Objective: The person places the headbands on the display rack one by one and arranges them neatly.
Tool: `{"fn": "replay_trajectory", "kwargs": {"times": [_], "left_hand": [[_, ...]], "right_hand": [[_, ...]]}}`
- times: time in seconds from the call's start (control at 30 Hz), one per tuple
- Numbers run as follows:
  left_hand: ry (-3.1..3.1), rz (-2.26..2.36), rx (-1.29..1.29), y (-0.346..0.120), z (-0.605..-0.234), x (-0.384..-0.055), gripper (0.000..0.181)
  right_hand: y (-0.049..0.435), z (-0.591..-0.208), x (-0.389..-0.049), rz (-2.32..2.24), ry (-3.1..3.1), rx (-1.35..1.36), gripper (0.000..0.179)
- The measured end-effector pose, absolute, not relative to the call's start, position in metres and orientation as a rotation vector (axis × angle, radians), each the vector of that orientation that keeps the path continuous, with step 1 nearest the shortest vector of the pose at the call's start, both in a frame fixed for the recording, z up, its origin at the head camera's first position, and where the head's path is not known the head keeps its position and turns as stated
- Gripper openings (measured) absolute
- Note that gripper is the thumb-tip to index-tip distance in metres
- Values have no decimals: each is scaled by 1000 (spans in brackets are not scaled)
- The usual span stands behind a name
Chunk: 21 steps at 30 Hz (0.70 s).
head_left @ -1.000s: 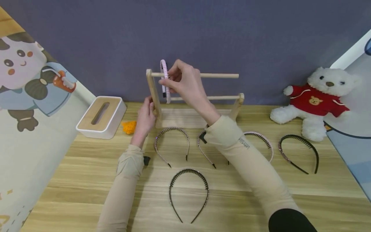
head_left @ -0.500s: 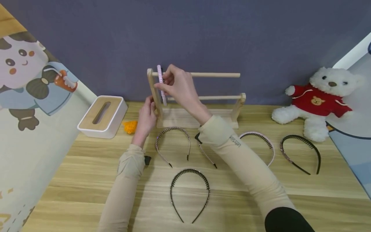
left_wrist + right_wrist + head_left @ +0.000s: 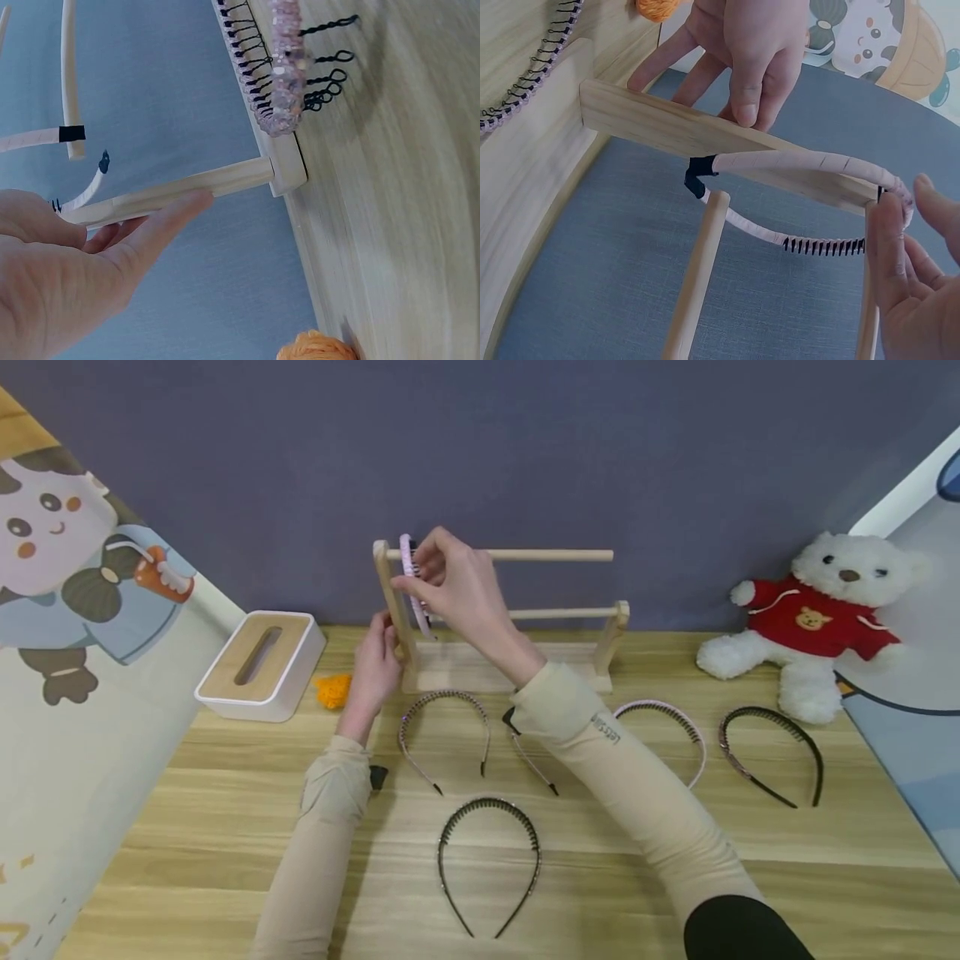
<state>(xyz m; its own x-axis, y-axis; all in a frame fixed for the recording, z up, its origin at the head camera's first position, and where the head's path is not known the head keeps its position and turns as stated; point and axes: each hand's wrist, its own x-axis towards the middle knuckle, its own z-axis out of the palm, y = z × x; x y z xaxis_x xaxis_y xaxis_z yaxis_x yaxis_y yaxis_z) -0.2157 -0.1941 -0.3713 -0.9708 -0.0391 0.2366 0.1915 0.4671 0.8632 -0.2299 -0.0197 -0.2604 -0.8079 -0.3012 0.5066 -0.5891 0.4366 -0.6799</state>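
Observation:
In the head view, my right hand (image 3: 461, 581) pinches a pale pink toothed headband (image 3: 407, 552) at the left end of the wooden rack's upper rod (image 3: 551, 555). Seen from the right wrist, the headband's black-tipped ends (image 3: 700, 166) are close to the lower rod's free end (image 3: 717, 201). My left hand (image 3: 377, 662) grips the rack's left upright (image 3: 396, 597), thumb on one side and fingers on the other. In front of the rack (image 3: 510, 678) lies a glittery pink headband (image 3: 446, 692), which also shows in the left wrist view.
More headbands lie on the table: a black one (image 3: 491, 801) nearest, a pink one (image 3: 701, 739) and a black one (image 3: 817, 752) at right, another partly under my right sleeve. A tissue box (image 3: 296, 681), an orange knitted thing (image 3: 332, 691) and a white teddy bear (image 3: 810, 610) flank the rack.
My right hand has moved left with the pink headband, along the upper rod to the left upright. The headband's lower end has tilted. My left hand stays on the upright.

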Motion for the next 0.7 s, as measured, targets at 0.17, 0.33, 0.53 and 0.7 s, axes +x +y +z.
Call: {"fn": "replay_trajectory", "kwargs": {"times": [0.17, 0.33, 0.53, 0.7], "left_hand": [[-2498, -1496, -122, -196, -371, -215, 40], [-2504, -1487, -126, -196, -371, -215, 40], [-2515, -1488, -127, -196, -369, -213, 40], [-2515, -1475, -134, -196, -369, -213, 40]], "right_hand": [[-19, -260, -227, 1314, -2388, 770, 35], [-13, -259, -223, 1373, -2402, 755, 37], [0, -258, -208, 1374, -2405, 734, 34], [17, -263, -189, 1328, -2408, 747, 32]]}}
